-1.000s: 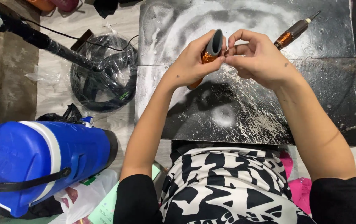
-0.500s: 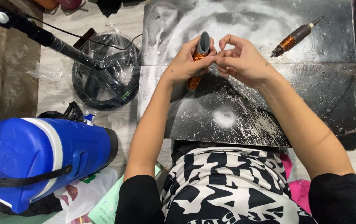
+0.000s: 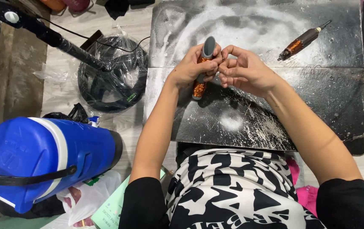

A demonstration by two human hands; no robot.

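Both hands meet above the dusty counter (image 3: 317, 101): my left hand (image 3: 190, 68) grips the orange tool (image 3: 202, 68) upright for steadiness, while my right hand (image 3: 243, 70) pinches near its grey tip.

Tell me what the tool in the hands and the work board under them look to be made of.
Handheld tool: glittery copper-orange body, probably metal or metallic-finished plastic, with a matte grey tip that looks like rubber or plastic. The left hand has it in its grip; the right hand touches its upper end.
Work board: dark, flat, slightly glossy sheet, perhaps painted wood or laminate, scratched and dusted with white powder.
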